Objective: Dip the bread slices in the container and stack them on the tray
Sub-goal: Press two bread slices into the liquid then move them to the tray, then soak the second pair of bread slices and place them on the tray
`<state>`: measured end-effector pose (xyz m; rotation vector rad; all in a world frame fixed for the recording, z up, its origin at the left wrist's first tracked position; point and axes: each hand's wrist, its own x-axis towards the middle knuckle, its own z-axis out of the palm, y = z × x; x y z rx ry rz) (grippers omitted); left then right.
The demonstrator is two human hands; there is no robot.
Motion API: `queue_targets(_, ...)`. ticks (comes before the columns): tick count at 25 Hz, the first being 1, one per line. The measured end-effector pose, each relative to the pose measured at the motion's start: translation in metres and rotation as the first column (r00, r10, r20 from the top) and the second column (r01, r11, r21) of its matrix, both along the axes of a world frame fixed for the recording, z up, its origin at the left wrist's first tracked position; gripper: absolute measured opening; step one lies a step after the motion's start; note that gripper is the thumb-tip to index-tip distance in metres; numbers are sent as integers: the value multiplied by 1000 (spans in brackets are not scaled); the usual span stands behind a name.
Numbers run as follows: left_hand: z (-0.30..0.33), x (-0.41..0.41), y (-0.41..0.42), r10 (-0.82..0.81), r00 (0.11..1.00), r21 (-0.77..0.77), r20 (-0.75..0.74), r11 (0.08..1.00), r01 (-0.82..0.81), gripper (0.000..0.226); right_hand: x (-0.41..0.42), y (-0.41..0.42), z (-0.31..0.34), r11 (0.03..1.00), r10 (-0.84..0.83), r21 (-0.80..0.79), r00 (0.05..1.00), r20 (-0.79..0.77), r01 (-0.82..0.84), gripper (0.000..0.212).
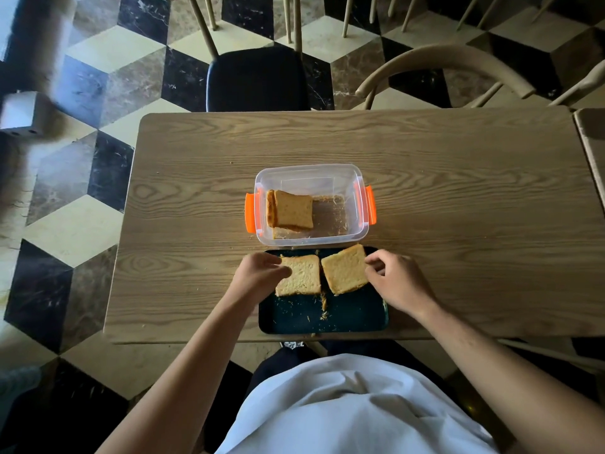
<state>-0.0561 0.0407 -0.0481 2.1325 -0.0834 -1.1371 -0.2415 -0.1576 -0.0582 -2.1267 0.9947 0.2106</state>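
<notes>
A clear plastic container (353,178) with orange clips stands mid-table and holds a small stack of bread slices (291,209) in its left half. Just in front of it lies a dark tray (347,314). Two bread slices lie side by side on the tray's far half: a left slice (302,276) and a right slice (345,268), which is tilted and overhangs the far rim. My left hand (258,275) touches the left slice's left edge with its fingertips. My right hand (393,280) has its curled fingers at the right slice's right edge.
The wooden table (458,198) carries crumbs around the tray. A black-seated chair (257,78) stands at the far side, and a wooden armchair (448,70) at the far right. A second tabletop (592,139) adjoins on the right.
</notes>
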Motion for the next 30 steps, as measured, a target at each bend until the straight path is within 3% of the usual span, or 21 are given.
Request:
queue_targets(3, 25, 12, -12, 4, 1000, -121, 14, 993, -3, 32, 28, 7, 24, 994, 111, 8, 985, 129, -113, 16)
queue_targets(6, 39, 30, -33, 122, 992, -255, -9, 959, -120, 26, 74, 9, 40, 984, 173, -2, 949, 264, -179, 16)
queue_targets(8, 37, 40, -49, 172, 985, -256, 29, 953, -160, 29, 107, 7, 38, 979, 200, -32, 933, 299, -200, 16)
queue_targets(11, 28, 48, -70, 184, 980, -168, 75, 971, -169, 38, 148, 5, 18, 984, 176, 6, 965, 197, -180, 20)
queue_targets(15, 19, 46, -82, 142, 986, -151, 83, 980, -128, 29, 179, 7, -15, 985, 170, 29, 981, -89, -168, 54)
queue_targets(18, 17, 41, -87, 155, 986, -184, 56, 973, -142, 38, 192, 11, -30, 991, 128, 61, 974, -188, -119, 75)
queue_targets(20, 18, 38, -90, 174, 983, -214, 63, 964, -157, 46, 195, 14, -32, 991, 99, 104, 981, -170, -82, 75)
queue_targets(26, 16, 32, -102, 344, 939, -270, 19, 906, -327, 27, 198, 12, -32, 992, -39, 117, 995, -95, 50, 63)
queue_targets(30, 22, 27, -107, 415, 909, -268, -36, 872, -409, 19, 209, 14, -36, 977, -85, 177, 978, -191, 119, 63)
